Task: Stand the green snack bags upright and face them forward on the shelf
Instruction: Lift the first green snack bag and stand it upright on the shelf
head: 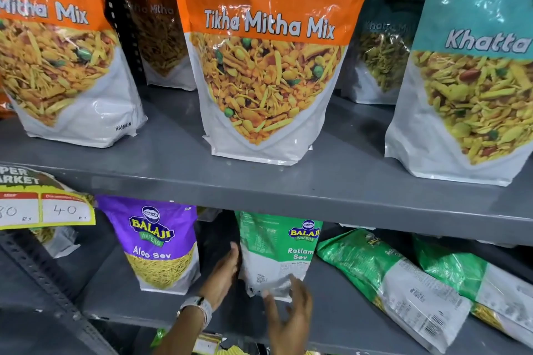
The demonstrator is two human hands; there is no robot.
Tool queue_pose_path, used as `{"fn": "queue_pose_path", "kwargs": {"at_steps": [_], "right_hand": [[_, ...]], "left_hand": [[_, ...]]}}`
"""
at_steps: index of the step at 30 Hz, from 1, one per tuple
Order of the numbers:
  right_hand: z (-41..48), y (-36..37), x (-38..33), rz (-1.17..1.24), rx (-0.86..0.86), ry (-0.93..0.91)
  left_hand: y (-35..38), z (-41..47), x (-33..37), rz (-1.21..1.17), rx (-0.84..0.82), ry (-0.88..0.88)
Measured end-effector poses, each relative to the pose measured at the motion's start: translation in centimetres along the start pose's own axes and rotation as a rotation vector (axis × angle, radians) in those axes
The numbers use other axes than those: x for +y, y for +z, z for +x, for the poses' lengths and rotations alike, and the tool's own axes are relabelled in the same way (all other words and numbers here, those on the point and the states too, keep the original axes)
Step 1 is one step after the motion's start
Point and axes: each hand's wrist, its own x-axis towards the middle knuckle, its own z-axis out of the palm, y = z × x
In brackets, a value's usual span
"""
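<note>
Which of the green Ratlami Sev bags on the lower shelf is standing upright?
The leftmost green bag, between the left hand and right hand; the two green bags to its right lie flat.

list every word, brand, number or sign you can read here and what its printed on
"Tikha Mitha Mix", "WAFERS": middle orange bag, upper shelf
"Mitha Mix", "NAMKEEN": left orange bag
"Khatta": teal bag
"BALAJI WAFERS", "Aloo Sev": purple bag
"BALAJI WAFERS", "Ratlam Sev": upright green bag between the left hand and right hand
"40": yellow price tag
Fine print on the lying green bags is too blurred.
</note>
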Motion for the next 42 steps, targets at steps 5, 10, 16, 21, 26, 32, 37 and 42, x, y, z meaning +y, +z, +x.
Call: {"fn": "queue_pose_path", "kwargs": {"at_steps": [5,10,16,21,26,32,37,42], "right_hand": [[-0.3,0.1,-0.3,-0.011,-0.113,-0.02],[1.0,-1.1,-0.1,-0.009,-0.279,0.01],[2.9,-1.7,-1.0,0.001,-0.255,-0.035],[3.5,-2.2,0.0,0.046,-0.308,0.036],[5.2,-3.2,0.2,0.086,-0.512,-0.017],[7.0,-4.4,-0.1,0.104,-0.643,0.027],[7.9,-4.5,-0.4,-0.025,-0.677,0.003],[7.5,-4.6,-0.9,-0.091,-0.606,-0.008]], "left_hand": [[1.0,-1.6,-1.2,-0.258,0.05,-0.047],[1.4,-3.5,-2.7,-0.175,0.186,-0.058],[0.8,-2.4,-2.5,-0.033,0.33,-0.079],[1.8,3.4,2.0,-0.292,0.258,-0.186],[3.5,4.0,3.1,-0.307,0.098,-0.206],[2.8,2.4,2.8,-0.064,0.315,-0.097],[2.2,1.7,2.8,0.006,0.382,-0.076],[2.0,-0.6,2.9,0.034,0.295,-0.026]]}}
